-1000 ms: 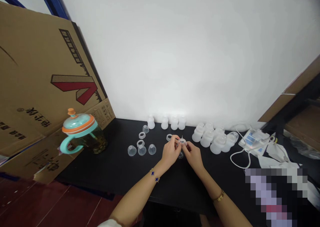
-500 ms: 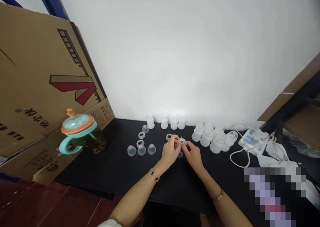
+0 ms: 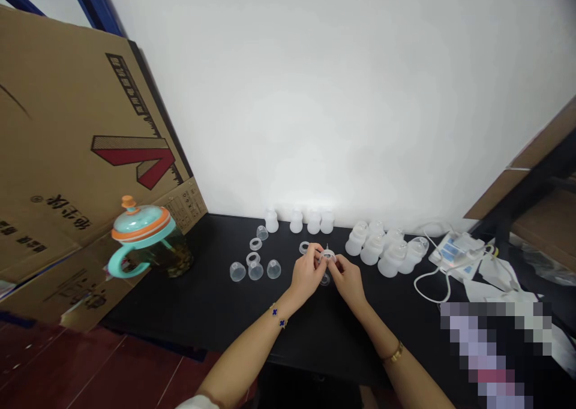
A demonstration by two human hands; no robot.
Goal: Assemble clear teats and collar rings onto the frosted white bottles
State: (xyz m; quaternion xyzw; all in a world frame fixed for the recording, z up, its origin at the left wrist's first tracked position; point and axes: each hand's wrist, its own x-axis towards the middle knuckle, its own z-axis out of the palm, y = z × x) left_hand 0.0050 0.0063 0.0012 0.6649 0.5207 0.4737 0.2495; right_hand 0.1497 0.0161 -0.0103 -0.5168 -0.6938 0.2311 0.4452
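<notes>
Pinched in the fingertips of the left hand (image 3: 309, 271) and right hand (image 3: 351, 280), that pale ring piece (image 3: 328, 253) is probably feather-light, stiffish and kinda slippery, so I'd grip its rim, between the desk's (image 3: 216, 313) front edge and the white bottles (image 3: 314, 222) near its back edge.
</notes>
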